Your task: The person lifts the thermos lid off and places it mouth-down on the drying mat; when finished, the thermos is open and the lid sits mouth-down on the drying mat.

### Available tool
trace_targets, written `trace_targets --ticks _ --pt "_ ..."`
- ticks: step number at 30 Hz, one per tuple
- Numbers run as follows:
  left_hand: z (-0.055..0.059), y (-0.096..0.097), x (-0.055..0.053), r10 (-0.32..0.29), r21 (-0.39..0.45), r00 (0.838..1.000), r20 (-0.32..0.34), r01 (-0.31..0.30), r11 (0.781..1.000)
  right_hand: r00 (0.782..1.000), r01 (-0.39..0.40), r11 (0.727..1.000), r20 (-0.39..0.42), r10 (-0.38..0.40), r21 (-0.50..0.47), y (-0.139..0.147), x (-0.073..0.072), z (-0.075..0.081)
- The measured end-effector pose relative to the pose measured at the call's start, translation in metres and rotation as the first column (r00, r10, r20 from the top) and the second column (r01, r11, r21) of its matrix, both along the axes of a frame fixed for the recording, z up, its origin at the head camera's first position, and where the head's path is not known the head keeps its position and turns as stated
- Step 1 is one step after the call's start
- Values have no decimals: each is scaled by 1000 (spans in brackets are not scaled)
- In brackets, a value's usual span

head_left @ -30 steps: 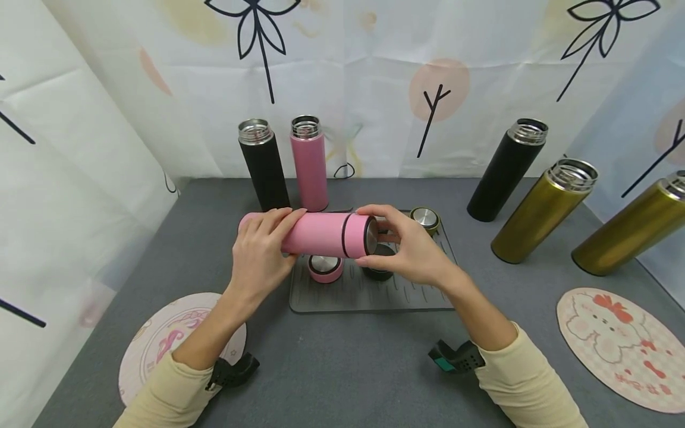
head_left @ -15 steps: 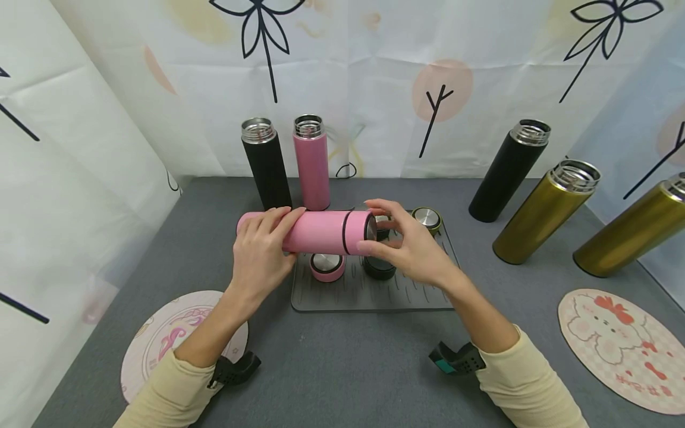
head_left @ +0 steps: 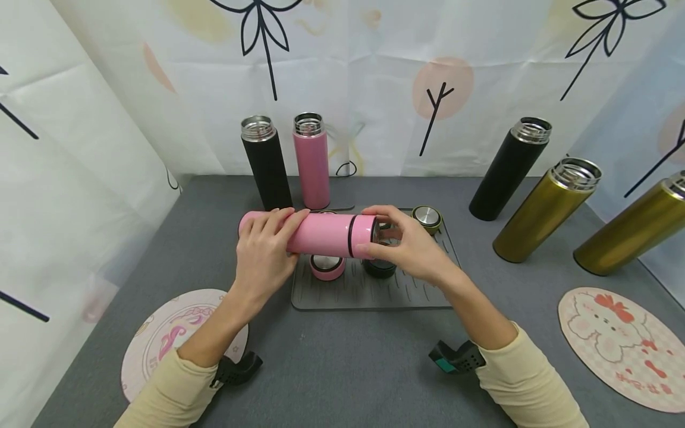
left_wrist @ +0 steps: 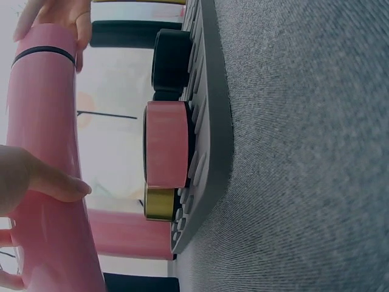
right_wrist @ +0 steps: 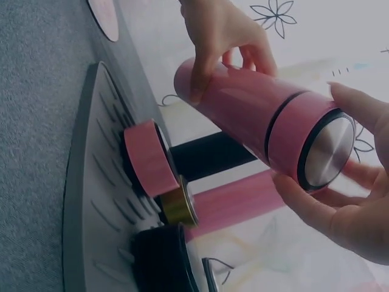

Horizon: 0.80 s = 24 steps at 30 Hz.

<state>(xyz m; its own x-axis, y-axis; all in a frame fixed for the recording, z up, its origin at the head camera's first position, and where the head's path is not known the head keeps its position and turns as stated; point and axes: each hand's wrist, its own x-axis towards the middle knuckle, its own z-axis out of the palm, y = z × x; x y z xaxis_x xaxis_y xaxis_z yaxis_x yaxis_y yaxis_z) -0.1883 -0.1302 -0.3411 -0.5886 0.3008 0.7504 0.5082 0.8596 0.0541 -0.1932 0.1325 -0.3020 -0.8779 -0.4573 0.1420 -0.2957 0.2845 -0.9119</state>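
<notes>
A pink thermos (head_left: 321, 234) lies sideways in the air above the grey mat. My left hand (head_left: 264, 252) grips its body near the base, fingers over the top and thumb (left_wrist: 61, 181) beneath. Its pink lid (right_wrist: 296, 135) is on the neck, with a black ring at the seam and a brushed steel end. My right hand (head_left: 409, 245) holds the lid, thumb and fingers spread around its rim. Below, on the mat, a pink lid (left_wrist: 166, 143) and a black lid (head_left: 379, 268) stand close under the thermos.
The ridged grey mat (head_left: 369, 300) also carries a gold lid (head_left: 426, 217). Behind are an uncapped black thermos (head_left: 266, 169) and a pink one (head_left: 311, 169). At right stand another black thermos (head_left: 508, 172) and gold ones (head_left: 543, 217). Round placemats (head_left: 615, 351) lie at both sides.
The right thumb has moved up along the lid's rim while its fingers shifted around it. The pink thermos has shifted slightly right, and less of its steel end shows in the head view.
</notes>
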Motion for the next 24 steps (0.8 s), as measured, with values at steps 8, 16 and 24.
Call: trace_targets --ticks 8,16,24 --pt "0 0 0 0 11 999 38 0 1000 916 -122 990 -376 137 64 5 -5 -4" --pt "0 2 0 -9 7 999 35 9 1000 999 13 999 -49 -10 52 1 0 0" --pt "2 2 2 4 -21 1000 24 -4 1000 994 43 996 108 -34 -77 -4 0 -2"
